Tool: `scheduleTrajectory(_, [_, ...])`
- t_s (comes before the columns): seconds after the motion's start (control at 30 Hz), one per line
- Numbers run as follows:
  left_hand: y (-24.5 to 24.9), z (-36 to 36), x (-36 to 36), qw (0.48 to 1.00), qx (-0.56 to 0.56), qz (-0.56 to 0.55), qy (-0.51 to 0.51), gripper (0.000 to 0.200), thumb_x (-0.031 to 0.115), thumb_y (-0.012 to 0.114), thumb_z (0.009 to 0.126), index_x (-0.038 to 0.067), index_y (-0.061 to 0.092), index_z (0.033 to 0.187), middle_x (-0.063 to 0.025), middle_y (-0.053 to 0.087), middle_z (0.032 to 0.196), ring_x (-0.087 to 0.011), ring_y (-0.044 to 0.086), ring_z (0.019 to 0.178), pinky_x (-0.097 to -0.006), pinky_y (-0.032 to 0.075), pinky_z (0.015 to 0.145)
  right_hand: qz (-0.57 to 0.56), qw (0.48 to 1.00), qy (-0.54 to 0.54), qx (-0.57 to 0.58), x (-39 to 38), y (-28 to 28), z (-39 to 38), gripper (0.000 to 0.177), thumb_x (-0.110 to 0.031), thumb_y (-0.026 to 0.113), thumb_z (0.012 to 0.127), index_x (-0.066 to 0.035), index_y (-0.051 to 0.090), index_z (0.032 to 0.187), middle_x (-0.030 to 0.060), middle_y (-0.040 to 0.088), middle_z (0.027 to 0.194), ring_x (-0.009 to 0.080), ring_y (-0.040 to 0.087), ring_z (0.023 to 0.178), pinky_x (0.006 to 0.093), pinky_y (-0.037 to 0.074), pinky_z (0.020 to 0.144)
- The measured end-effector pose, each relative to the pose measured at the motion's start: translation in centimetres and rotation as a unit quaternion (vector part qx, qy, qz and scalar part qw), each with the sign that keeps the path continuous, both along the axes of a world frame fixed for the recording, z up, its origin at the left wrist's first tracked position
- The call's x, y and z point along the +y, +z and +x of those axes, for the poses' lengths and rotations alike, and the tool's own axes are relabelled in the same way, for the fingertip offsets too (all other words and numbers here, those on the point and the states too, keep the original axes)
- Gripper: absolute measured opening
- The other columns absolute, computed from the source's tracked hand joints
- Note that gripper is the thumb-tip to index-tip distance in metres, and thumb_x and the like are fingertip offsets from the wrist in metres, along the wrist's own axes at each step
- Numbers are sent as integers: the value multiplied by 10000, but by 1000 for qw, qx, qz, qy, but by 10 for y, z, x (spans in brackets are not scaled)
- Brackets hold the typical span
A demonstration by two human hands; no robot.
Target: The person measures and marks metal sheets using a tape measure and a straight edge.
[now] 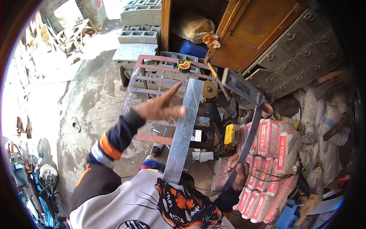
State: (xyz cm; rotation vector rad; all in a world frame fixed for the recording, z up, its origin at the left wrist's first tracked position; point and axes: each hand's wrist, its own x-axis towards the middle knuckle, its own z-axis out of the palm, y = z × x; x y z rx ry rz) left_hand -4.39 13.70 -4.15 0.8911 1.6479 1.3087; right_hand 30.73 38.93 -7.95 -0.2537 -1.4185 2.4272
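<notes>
My left hand (162, 105) has its fingers spread, with a fingertip over or touching the edge of a long galvanized metal bar (182, 139). Scribed lines show near the bar's far end, while its near end lies against my shirt. In my right hand (240, 171) is a dark metal bar (249, 139), raised at a slant and joined at its top to a rectangular metal piece (242, 87). Beside the galvanized bar rests an angle grinder (212, 110) with a brown disc. Beneath is a reddish metal frame (142, 136), with a tape measure (184, 66) on its far side.
A hammer (218, 80) lies at the frame's right, near a yellow-sided device (230, 134) with cables. Stacked red-and-white bags (268, 141) stand to the right. Concrete blocks (140, 17) and a wooden cabinet (251, 30) are behind. A bicycle or motorbike wheel (48, 175) shows lower left.
</notes>
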Motion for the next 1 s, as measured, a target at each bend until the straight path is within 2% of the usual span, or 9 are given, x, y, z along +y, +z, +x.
scheduleTrajectory(0.07, [-29, 46, -10, 959, 268, 73, 55, 1394, 636, 833, 777, -80, -17, 1619, -419, 354, 1500, -520, 457, 1368, -483, 485, 1083, 39, 999, -18, -15, 1, 3, 14, 334, -322, 657, 1030, 0, 575, 987, 113, 525, 1010, 178, 547, 817, 373, 532, 718])
scheduleTrajectory(0.13, [9, 95, -18, 974, 213, 14, 81, 1426, 651, 835, 760, -146, -11, 1586, -449, 346, 1475, -537, 349, 1442, -492, 308, 1218, 51, 998, -35, -16, 2, -5, 30, 331, -321, 647, 1035, -2, 570, 998, 119, 536, 1041, 182, 550, 820, 374, 534, 712])
scheduleTrajectory(0.3, [-17, 101, -56, 944, 302, -36, 123, 1108, 290, 783, 890, -128, 40, 1597, -399, 248, 1608, -449, 315, 1519, -426, 332, 1220, 55, 991, -120, -20, 5, -21, 34, 311, -293, 646, 1031, 7, 587, 974, 120, 573, 1023, 180, 568, 786, 361, 525, 680])
scheduleTrajectory(0.4, [20, 83, -74, 950, 49, -239, 195, 938, 136, 690, 866, -59, 151, 1609, -392, 462, 1482, -441, 494, 1407, -431, 409, 1163, 31, 990, -139, -11, 3, -33, 31, 306, -283, 668, 1016, 8, 602, 950, 106, 584, 952, 174, 576, 765, 351, 516, 668])
scheduleTrajectory(0.47, [-74, 42, -127, 929, 268, -152, 206, 844, 112, 642, 867, -30, 241, 1596, -366, 533, 1426, -433, 542, 1361, -440, 445, 1124, 37, 992, -119, -9, 1, -42, 33, 272, -259, 606, 1059, 9, 596, 1017, 112, 598, 1035, 166, 575, 788, 349, 514, 688])
scheduleTrajectory(0.57, [-161, -16, -175, 925, 264, -145, 230, 717, 45, 568, 836, 19, 426, 1538, -305, 602, 1386, -413, 582, 1320, -433, 475, 1085, 44, 992, -112, -26, -10, -42, 37, 283, -267, 626, 1051, 11, 613, 1001, 109, 605, 1020, 162, 586, 797, 346, 518, 695])
scheduleTrajectory(0.77, [-201, -40, -155, 877, 277, -252, 301, 638, 12, 522, 821, 88, 553, 1454, -265, 694, 1242, -414, 655, 1194, -466, 514, 1024, 118, 976, -137, -123, -41, -29, 58, 327, -310, 644, 1044, 17, 643, 1036, 64, 651, 874, 142, 607, 681, 284, 499, 636])
scheduleTrajectory(0.9, [-219, -41, -140, 828, 309, -318, 344, 568, 32, 552, 834, 114, 610, 1392, -268, 715, 1161, -428, 667, 1135, -480, 533, 977, 191, 952, -164, -176, -62, -21, 69, 346, -328, 648, 1043, 14, 690, 1070, 44, 700, 902, 111, 606, 730, 269, 476, 676])
scheduleTrajectory(1.0, [-225, -42, -135, 834, 275, -335, 342, 629, 85, 601, 855, 153, 534, 1477, -238, 678, 1287, -423, 652, 1190, -548, 487, 1032, 313, 906, -181, -221, -69, -26, 77, 330, -299, 632, 1051, 16, 728, 1050, 46, 718, 924, 113, 613, 769, 295, 469, 673])
